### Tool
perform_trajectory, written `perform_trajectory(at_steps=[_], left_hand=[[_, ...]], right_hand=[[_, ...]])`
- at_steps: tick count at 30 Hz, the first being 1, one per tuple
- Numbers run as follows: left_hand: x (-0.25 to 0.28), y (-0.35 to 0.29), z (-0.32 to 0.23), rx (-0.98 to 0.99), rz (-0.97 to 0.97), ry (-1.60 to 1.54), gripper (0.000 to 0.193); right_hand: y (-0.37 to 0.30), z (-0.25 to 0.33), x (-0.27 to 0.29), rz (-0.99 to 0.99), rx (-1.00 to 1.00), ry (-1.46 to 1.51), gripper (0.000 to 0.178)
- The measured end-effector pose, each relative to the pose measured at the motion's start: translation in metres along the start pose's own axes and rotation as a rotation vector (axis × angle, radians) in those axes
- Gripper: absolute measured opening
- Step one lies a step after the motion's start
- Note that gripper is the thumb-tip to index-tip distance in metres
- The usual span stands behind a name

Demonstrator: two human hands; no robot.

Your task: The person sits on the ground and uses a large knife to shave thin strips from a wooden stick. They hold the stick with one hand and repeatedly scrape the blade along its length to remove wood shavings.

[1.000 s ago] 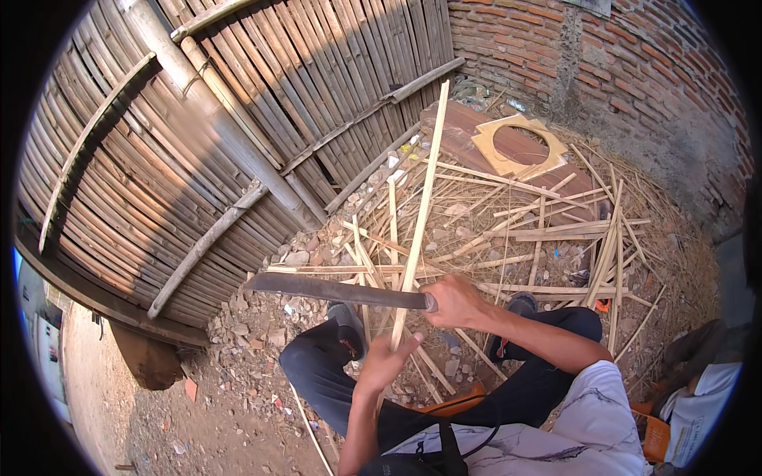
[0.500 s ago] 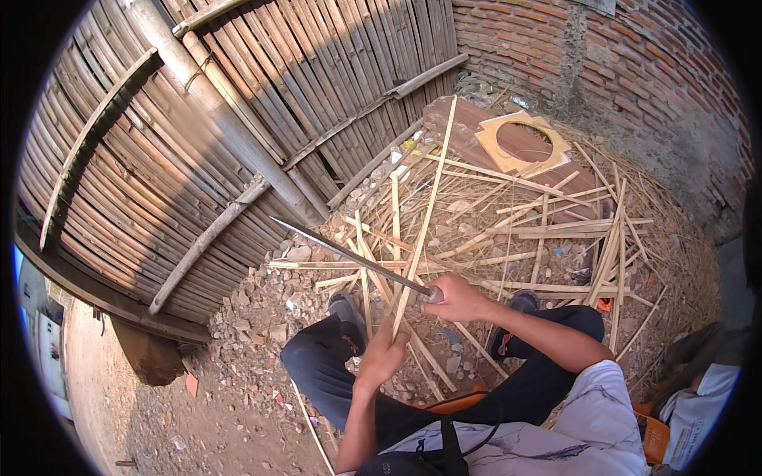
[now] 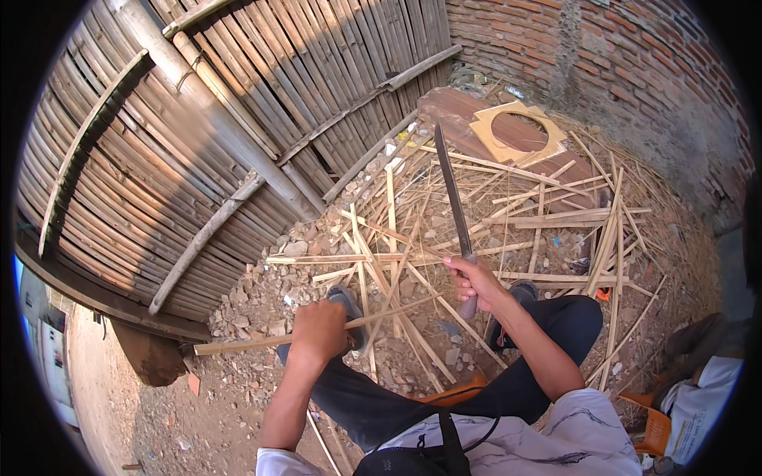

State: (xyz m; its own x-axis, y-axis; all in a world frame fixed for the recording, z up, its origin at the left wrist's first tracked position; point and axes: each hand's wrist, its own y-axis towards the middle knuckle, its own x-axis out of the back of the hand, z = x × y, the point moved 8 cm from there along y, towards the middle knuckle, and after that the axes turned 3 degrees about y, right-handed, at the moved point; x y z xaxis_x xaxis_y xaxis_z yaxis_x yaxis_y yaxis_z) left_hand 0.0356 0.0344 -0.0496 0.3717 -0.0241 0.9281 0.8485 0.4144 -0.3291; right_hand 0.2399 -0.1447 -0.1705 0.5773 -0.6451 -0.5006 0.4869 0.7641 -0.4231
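The pale, slim strip point(image 3: 246, 345) slants across above the left leg point(image 3: 341, 389), its left end broader than its thin right end; the left hand point(image 3: 319, 327) wraps its fingers round it, and the right hand point(image 3: 479, 284) grips a long, dark knife point(image 3: 452, 190); where the earlier frame has the strip pointing forward, crossed by the blade, it now runs sideways, clear of the blade
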Motion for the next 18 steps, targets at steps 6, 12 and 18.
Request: perform_trajectory(at_steps=[6, 12, 18], left_hand=[[0.004, 0.06, -0.046, -0.181, 0.08, 0.177, 0.013], [0.021, 0.075, -0.1, -0.229, -0.114, 0.184, 0.007], [0.067, 0.055, -0.138, -0.386, -0.265, 0.3, 0.003]], right_hand=[[-0.008, -0.064, -0.015, 0.122, -0.04, 0.122, 0.041], [-0.003, -0.105, -0.027, 0.202, -0.144, -0.057, 0.044], [0.008, -0.121, -0.027, 0.1, -0.152, -0.116, 0.038]])
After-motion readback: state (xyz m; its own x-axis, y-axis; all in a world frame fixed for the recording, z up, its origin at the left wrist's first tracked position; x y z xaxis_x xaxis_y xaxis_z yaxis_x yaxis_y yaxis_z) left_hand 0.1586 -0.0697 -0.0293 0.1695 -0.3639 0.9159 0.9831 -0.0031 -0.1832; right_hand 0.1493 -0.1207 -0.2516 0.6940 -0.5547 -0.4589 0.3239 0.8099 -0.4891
